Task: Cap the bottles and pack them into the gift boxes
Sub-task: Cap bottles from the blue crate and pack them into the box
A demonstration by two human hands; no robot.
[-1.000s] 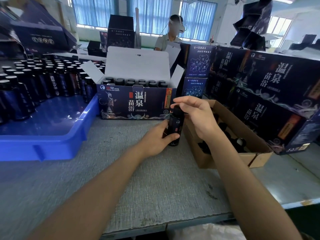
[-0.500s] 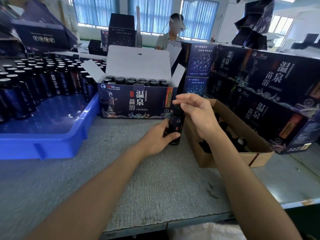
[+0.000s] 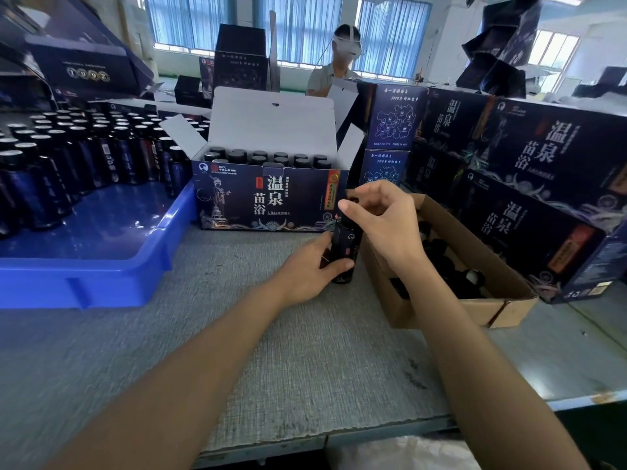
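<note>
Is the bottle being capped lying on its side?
No, the bottle stands upright on the table, left hand gripping its body, right hand at its top.

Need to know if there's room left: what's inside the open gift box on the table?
Inside the open gift box, rows of black bottle caps show above the front wall. The bottles' bodies and any free slots are hidden by that wall.

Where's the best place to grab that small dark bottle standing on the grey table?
Probably round the small dark bottle's cylindrical body, from the left, as the left hand does: it stands upright, the right hand covers its top, and a brown cardboard box crowds its right.
</note>
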